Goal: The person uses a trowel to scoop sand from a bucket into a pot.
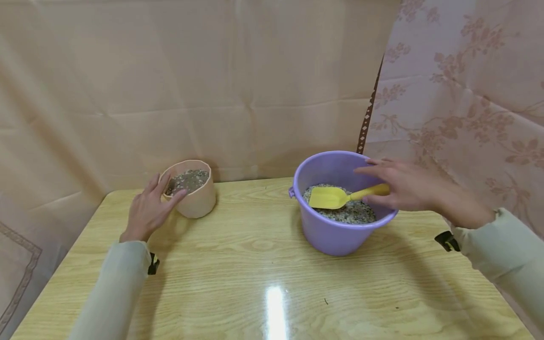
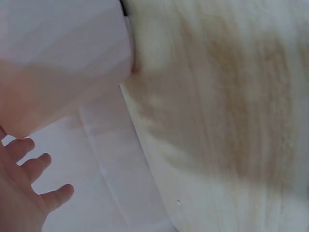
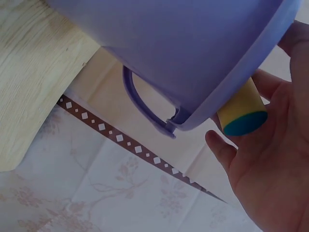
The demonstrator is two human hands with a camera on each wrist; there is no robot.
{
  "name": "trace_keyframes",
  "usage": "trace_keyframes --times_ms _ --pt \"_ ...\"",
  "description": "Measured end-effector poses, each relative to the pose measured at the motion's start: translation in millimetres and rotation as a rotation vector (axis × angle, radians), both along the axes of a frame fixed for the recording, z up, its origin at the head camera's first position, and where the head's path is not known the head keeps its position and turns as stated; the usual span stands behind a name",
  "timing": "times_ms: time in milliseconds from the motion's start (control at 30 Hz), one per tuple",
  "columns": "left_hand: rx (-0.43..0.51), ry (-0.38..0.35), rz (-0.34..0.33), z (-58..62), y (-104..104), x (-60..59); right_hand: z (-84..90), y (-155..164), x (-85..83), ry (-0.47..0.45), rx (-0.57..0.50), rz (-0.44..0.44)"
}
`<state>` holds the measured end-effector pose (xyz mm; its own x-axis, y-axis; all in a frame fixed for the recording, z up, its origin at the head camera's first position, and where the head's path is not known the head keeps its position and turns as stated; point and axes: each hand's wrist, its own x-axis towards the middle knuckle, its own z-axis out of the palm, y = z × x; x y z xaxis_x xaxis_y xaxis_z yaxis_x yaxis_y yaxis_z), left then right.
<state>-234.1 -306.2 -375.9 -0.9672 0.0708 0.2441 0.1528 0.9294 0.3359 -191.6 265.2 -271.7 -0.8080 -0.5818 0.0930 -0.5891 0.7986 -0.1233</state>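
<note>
While the yellow scoop (image 1: 329, 197) lies slantwise in the purple bucket (image 1: 335, 238), its blade over the speckled grit (image 1: 352, 213) and its handle running out across the rim, the right hand (image 1: 403, 186) is poised around the handle's end. From where I stand, the handle passes between the thumb on the near side and the fingers on the far side. That hand is loosely open, its fingers spread rather than wrapped tight; the right wrist view shows the teal end cap (image 3: 245, 123) jutting past the rim in front of the palm. I cannot tell whether any fingertip touches the handle.

Over on the other side of the table (image 1: 238, 264), well apart from the bucket, stands an upright peach pot (image 1: 199, 204), filled close to its rim with grey-brown grainy material (image 1: 189, 179). The left hand (image 1: 146, 212) is at the pot's left side, thumb reaching toward the front of the rim, fingers splayed and not closed around anything. Whether they press on the wall is unclear to me.

A plain beige cloth (image 1: 191, 85) hangs behind, and a floral one (image 1: 476, 94) to the right. Pale sleeves (image 1: 505, 264) cover both forearms.
</note>
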Motion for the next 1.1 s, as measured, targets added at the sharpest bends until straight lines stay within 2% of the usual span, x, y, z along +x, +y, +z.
trace_keyframes --times_ms 233,500,667,900,1100 --pt "0.052 0.052 -0.019 -9.2 -4 2.6 -7.1 0 -2.7 -0.005 -0.005 0.088" --pt "0.249 0.006 0.017 -15.7 -7 5.2 -11.2 -1 -8.8 -0.015 -0.055 0.191" --pt "0.339 0.025 0.023 -17.3 -5 5.3 -10.8 -3 -10.7 -0.019 -0.043 0.208" --pt "0.337 0.058 0.043 -17.0 -1 3.7 -13.5 -6 -14.1 0.037 -0.051 0.236" --pt "0.319 0.051 0.006 -14.8 6 4.1 -13.2 -9 -13.1 0.038 -0.044 0.23"
